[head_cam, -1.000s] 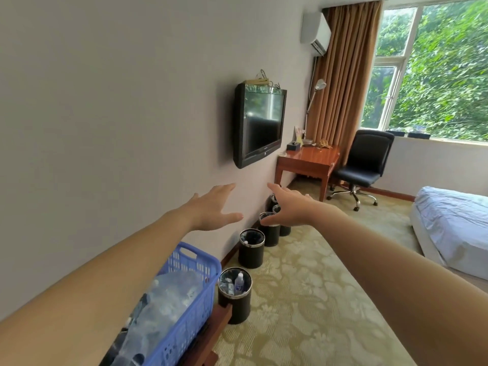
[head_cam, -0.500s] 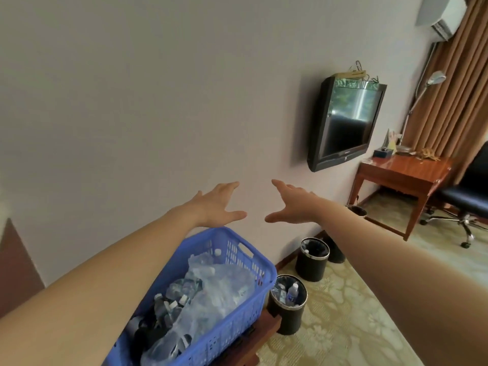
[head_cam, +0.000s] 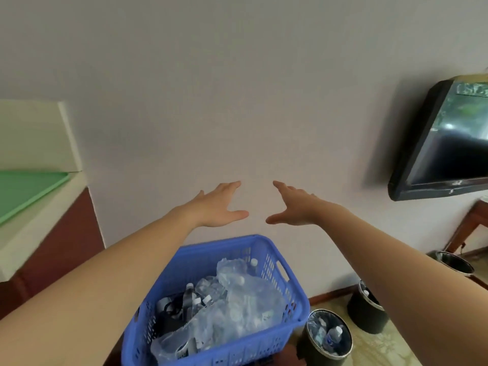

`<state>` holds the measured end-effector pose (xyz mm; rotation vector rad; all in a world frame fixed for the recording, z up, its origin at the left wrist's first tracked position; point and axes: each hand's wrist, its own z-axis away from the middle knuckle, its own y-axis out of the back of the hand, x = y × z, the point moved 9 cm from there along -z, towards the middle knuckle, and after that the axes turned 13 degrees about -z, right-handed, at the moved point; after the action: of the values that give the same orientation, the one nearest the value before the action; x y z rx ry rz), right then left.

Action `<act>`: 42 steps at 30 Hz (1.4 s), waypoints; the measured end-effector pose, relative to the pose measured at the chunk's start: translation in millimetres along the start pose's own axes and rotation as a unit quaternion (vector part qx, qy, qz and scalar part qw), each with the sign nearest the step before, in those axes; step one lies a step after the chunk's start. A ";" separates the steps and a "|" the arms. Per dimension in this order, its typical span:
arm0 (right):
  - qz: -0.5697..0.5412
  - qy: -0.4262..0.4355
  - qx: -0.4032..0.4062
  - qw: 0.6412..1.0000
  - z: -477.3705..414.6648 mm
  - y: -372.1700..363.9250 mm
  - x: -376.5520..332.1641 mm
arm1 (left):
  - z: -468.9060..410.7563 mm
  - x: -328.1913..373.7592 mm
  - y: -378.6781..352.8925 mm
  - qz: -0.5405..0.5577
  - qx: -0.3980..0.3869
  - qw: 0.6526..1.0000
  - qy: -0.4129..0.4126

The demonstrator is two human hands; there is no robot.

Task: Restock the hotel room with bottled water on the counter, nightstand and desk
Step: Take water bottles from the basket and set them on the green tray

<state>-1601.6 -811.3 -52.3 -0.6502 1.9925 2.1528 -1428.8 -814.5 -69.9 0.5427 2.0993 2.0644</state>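
A blue plastic basket [head_cam: 274, 262] sits low in the middle, against the wall. Inside it lie several clear water bottles [head_cam: 208, 299] with white caps, partly wrapped in crinkled clear plastic [head_cam: 237, 313]. My left hand [head_cam: 216, 207] and my right hand [head_cam: 295, 207] are stretched out above the basket's far rim, fingers spread, palms facing each other, holding nothing. A counter [head_cam: 39, 215] with a pale top stands at the left.
A green tray [head_cam: 26, 191] lies on the counter. Three black bins stand along the wall at the lower right; the nearest bin [head_cam: 311, 347] holds a used bottle. A wall-mounted TV [head_cam: 443, 143] hangs at the right, above a wooden desk leg [head_cam: 464, 231].
My view has swung left and down: the desk, chair and curtain have left the frame, the counter has appeared at the left, and the basket is now centred below my hands.
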 end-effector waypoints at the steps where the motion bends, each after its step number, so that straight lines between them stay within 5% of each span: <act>1: 0.000 0.007 -0.007 1.000 -4.0 -2.8 -0.6 | 0.4 -3.0 -1.5 0.002 -0.001 1.000 0.009; 16: 0.006 0.111 -0.147 0.983 -47.9 -96.5 -2.2 | 35.0 -41.8 -75.2 0.031 -0.050 0.985 0.164; 42: 0.008 0.089 -0.338 0.937 -174.1 -314.2 10.8 | 8.7 -171.9 -269.0 0.153 -0.218 0.935 0.232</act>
<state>-1452.8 -947.0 -349.9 -0.9363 1.2722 2.8848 -1307.6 -864.3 -361.1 0.3506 1.7304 2.9771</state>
